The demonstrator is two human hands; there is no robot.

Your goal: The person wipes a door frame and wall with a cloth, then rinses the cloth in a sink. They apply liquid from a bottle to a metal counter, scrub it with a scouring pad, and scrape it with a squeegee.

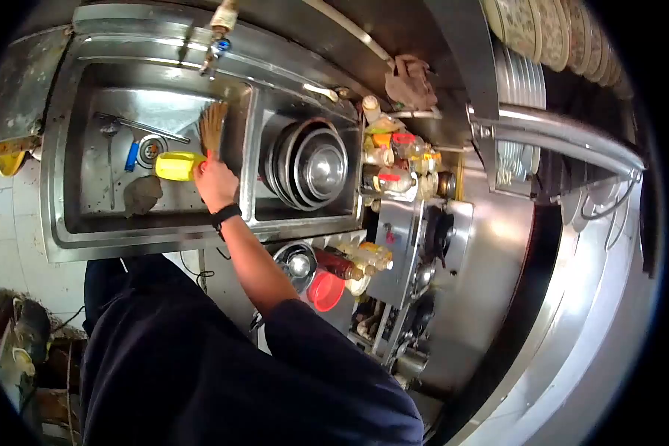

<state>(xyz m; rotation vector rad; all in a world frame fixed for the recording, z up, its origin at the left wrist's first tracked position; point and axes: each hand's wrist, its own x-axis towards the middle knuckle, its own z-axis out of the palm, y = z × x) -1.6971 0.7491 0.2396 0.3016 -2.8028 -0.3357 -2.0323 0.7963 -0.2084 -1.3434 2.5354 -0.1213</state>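
Observation:
My right hand [217, 186] reaches over the left sink basin [82, 178], a black band on its wrist. Its fingers are closed around the right end of a yellow plastic bottle [177, 166]. Just beyond the fingers, a bristle brush [213, 126] leans at the basin's right wall, with something red by its lower end. Near the drain lie a blue-handled tool [132, 156], a long-handled ladle [110, 160], metal tongs [152, 131] and a brownish cloth or pad [143, 195]. My left hand is out of sight.
Nested metal bowls [323, 171] fill part of the right basin. A tap [217, 48] hangs over the sink's back edge. Bottles [398, 160] and a red plastic bowl [325, 290] stand to the right, near a stove [394, 253]. Plates [524, 82] sit on a rack at upper right.

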